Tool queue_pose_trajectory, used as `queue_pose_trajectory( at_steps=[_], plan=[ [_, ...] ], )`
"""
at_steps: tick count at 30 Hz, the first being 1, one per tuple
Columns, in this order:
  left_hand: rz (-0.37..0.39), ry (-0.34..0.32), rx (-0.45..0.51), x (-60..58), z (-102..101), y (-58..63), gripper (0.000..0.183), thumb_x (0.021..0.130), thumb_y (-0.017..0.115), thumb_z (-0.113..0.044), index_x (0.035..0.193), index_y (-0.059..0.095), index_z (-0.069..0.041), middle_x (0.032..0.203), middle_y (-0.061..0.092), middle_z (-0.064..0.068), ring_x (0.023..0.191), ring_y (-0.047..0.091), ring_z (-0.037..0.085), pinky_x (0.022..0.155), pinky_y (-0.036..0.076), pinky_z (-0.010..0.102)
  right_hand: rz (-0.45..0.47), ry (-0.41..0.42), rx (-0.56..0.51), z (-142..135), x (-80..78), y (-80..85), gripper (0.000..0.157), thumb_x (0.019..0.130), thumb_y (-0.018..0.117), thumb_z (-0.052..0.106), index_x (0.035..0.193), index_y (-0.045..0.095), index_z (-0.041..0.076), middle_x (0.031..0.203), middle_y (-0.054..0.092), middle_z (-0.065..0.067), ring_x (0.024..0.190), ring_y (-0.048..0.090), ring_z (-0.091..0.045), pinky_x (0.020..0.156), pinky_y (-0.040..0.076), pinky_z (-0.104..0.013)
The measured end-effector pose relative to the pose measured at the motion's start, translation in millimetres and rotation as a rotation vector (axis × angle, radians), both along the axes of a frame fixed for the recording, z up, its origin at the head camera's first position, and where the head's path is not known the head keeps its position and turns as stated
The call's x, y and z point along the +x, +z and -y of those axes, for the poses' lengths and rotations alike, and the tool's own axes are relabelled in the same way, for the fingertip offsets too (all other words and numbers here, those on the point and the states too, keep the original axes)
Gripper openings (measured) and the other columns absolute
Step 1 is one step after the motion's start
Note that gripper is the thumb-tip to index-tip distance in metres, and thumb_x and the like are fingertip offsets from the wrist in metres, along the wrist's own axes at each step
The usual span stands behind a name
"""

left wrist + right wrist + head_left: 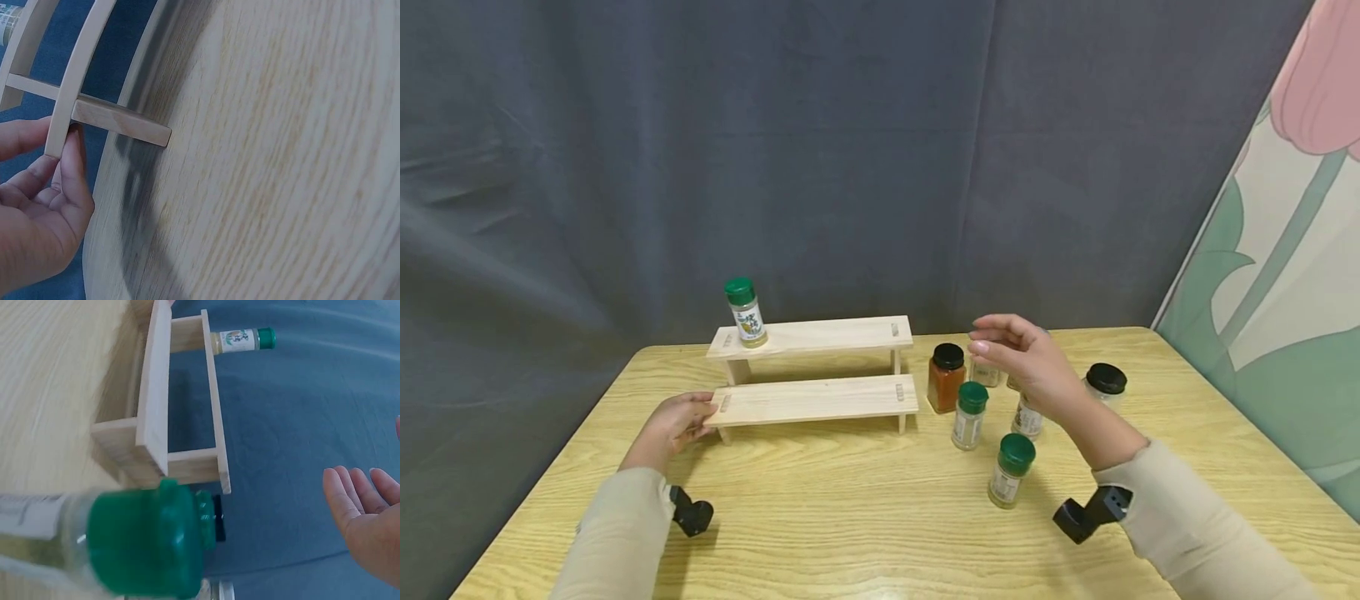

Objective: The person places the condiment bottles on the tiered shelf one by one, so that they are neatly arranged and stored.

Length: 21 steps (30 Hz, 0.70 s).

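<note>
Two-tier wooden rack, pinched at one end, with seasoning jars

Wooden rack: pale, stepped, on the desk; begins at the left hand's fingertips and runs off to that hand's right.

Left hand: fingers and thumb pinching the left end of the rack's lower shelf.

Jar on upper shelf: green cap, printed label; upright, beyond the left hand and to its right.

Right hand: raised, fingers apart and gently bent, nothing held; well to the right of the rack.

Orange-red jar: black cap; just left of the right hand.

Two green-capped jars: upright, nearer the person than the right hand.

Labelled jar: just below the right hand, its top covered by it. Other jars behind that hand are partly hidden.

Black-lidded jar: right of the right hand.

View notes: the left wrist view alone shows digits on both faces of the shelf board; the right wrist view, the rack's right-end supports; the head view, the tulip-patterned wall covering.
</note>
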<state>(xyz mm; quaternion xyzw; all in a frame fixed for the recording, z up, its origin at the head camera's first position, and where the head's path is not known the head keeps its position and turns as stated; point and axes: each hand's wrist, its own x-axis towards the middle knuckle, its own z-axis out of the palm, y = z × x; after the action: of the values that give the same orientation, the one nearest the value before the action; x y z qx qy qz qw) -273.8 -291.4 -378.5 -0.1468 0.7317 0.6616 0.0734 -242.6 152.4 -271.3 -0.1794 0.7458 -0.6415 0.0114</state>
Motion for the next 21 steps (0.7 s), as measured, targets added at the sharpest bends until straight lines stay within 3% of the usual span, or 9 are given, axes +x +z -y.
queue_pose_trajectory(
  at_steps=[3,12,18,21],
  plan=[
    [-0.002,-0.004,-0.001,1.2,-1,1.0,0.051,0.084,0.053,-0.003,0.127,0.029,0.011,0.079,0.051,0.0,0.067,0.048,0.009,0.061,0.044,0.021,-0.005,0.008,0.015,-9,5.8,-4.6,0.031,0.086,0.054,0.018,0.113,0.046,0.006,0.103,0.05,-0.004,0.09,0.053,-0.013,0.071,0.043,-0.023],
    [-0.006,0.003,-0.007,-0.4,0,-0.3,0.051,0.083,0.052,-0.003,0.127,0.03,0.011,0.082,0.05,0.0,0.067,0.048,0.008,0.06,0.043,0.021,-0.018,0.05,-0.121,-30,20.3,-27.8,0.021,0.086,0.051,0.004,0.105,0.05,0.011,0.099,0.052,-0.005,0.088,0.055,-0.013,0.077,0.044,-0.024],
    [-0.02,-0.001,0.001,0.2,0,-0.3,0.052,0.082,0.053,-0.004,0.126,0.03,0.013,0.081,0.05,0.0,0.067,0.049,0.007,0.06,0.043,0.021,-0.003,0.03,-0.036,-41,27.8,-43.1,0.029,0.087,0.051,0.005,0.112,0.042,-0.007,0.1,0.052,-0.006,0.09,0.055,-0.013,0.077,0.044,-0.023],
    [-0.024,-0.003,0.008,0.1,0,0.3,0.052,0.082,0.053,-0.005,0.126,0.03,0.012,0.08,0.051,0.0,0.067,0.05,0.006,0.06,0.043,0.021,0.008,0.027,0.015,-46,29.9,-49.4,0.033,0.087,0.051,0.007,0.113,0.04,-0.01,0.1,0.052,-0.006,0.09,0.055,-0.012,0.076,0.043,-0.023]
  ],
)
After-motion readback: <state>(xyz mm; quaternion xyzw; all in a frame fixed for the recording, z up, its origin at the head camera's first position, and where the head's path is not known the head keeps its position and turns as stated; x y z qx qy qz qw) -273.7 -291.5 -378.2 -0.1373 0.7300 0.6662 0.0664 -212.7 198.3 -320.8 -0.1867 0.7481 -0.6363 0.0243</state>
